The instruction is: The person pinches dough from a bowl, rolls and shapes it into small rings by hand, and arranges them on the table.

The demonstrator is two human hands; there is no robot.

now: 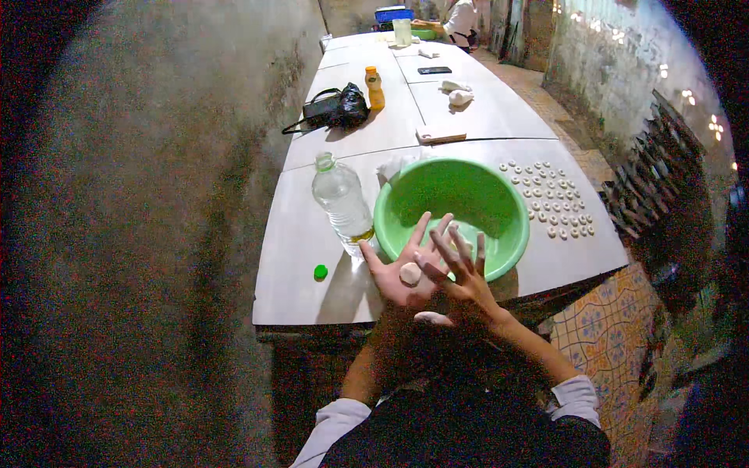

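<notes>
My left hand (402, 285) is palm up with its fingers spread, carrying a small round flattened piece of pale dough (410, 273) on the palm. Just to the right, my right hand (466, 287) is held with its fingers stretched apart and nothing gripped in them, partly overlapping the left. Both hands are in front of a large green basin (511, 253), whose near inside holds something pale, mostly hidden by my fingers. Rows of small white dough rings (558, 195) lie on the table to the right of the basin.
Left of the basin stands an uncapped clear bottle (343, 203), with a green cap (321, 271) nearby. Farther along the white table (292, 234) are a black bag (331, 111), an orange bottle (375, 90), a phone (434, 70) and white cloth (460, 97). Another person (462, 19) is at the far end.
</notes>
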